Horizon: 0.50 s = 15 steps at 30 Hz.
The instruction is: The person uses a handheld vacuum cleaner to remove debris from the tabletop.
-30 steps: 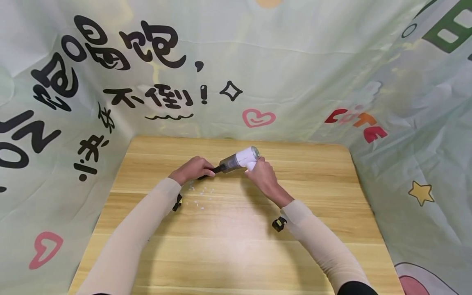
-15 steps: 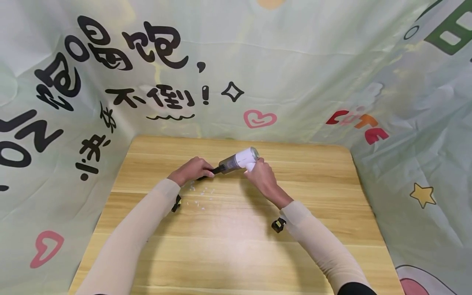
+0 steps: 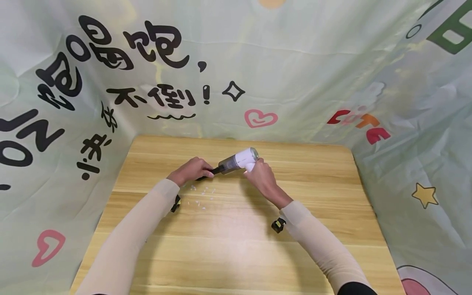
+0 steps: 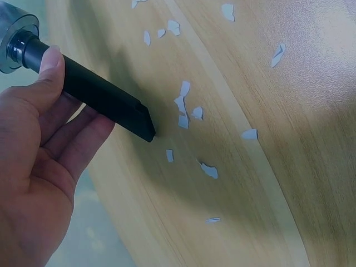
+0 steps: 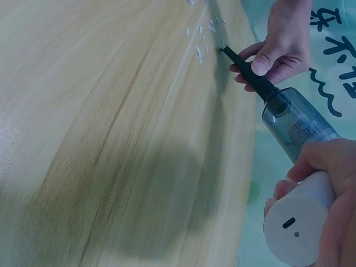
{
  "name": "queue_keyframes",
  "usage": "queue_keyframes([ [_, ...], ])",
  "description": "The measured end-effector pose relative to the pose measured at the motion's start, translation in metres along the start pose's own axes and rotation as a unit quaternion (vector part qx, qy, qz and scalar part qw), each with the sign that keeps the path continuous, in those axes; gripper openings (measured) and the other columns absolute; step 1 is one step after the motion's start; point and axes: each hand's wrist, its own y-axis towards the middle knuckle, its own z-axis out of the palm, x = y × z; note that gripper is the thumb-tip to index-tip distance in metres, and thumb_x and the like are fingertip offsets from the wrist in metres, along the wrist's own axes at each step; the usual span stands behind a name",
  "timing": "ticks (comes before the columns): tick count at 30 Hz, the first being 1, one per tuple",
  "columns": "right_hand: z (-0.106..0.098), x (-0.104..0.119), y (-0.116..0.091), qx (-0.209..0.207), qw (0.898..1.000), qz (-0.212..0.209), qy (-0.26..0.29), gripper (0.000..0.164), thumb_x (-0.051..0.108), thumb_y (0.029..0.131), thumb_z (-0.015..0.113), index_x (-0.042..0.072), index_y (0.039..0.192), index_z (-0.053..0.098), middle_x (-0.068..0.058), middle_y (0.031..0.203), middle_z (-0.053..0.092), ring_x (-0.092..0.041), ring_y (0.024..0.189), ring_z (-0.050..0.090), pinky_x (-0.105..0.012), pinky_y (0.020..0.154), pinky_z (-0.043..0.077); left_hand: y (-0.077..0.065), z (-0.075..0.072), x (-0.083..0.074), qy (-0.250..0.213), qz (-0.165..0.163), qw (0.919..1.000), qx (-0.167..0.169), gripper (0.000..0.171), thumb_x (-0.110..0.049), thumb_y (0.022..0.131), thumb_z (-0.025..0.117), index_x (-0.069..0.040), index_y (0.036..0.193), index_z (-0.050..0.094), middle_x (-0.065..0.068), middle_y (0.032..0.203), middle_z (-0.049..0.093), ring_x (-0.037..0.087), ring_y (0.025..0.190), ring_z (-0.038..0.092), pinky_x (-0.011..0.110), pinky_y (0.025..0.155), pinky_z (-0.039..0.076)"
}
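Note:
A white handheld vacuum cleaner (image 3: 245, 157) with a clear grey dust cup (image 5: 295, 122) and a long black nozzle (image 4: 97, 92) is held between both hands over the table. My right hand (image 3: 262, 177) grips its white handle (image 5: 300, 219). Thumb and fingers of my left hand (image 4: 39, 139) pinch the black nozzle near the cup. The nozzle's slanted tip points down at the tabletop, close beside scattered white paper scraps (image 4: 182, 105). In the head view the left hand (image 3: 192, 170) hides most of the nozzle.
The wooden table (image 3: 236, 246) carries several more paper scraps (image 3: 200, 200) in front of the left hand. A printed cloth curtain (image 3: 287, 82) hangs behind the table and along both sides. A small black wrist camera (image 3: 278, 225) sits below the right sleeve.
The head view has shifted very slightly. Both hands and the vacuum cleaner stay almost in the same place, and the paper scraps look much the same.

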Motion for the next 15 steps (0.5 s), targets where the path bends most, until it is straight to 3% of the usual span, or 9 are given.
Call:
queue_keyframes([
  [10,0.0017,0.0019,0.0010,0.000,1.000,-0.001,-0.001,0.052,0.026,0.083,0.080,-0.012,0.111,0.058,-0.019,0.084,0.066,-0.022,0.064,0.056,-0.030,0.050,0.045,-0.0012,-0.0016,0.0004,0.013,0.005,0.9999,-0.004,0.031,-0.030,0.098,0.073,-0.010,0.122,0.078,0.009,0.113,0.080,0.012,0.078,0.061,0.032,0.080,0.049],
  [15,0.0036,0.0025,0.0017,-0.003,1.000,-0.005,0.000,0.050,0.025,0.083,0.080,-0.011,0.109,0.058,-0.018,0.083,0.065,-0.021,0.063,0.054,-0.030,0.050,0.044,-0.0030,-0.0026,0.0009,0.013,0.000,0.9999,-0.008,0.033,-0.029,0.097,0.074,-0.009,0.123,0.078,0.011,0.116,0.079,0.014,0.089,0.069,0.035,0.084,0.054],
])
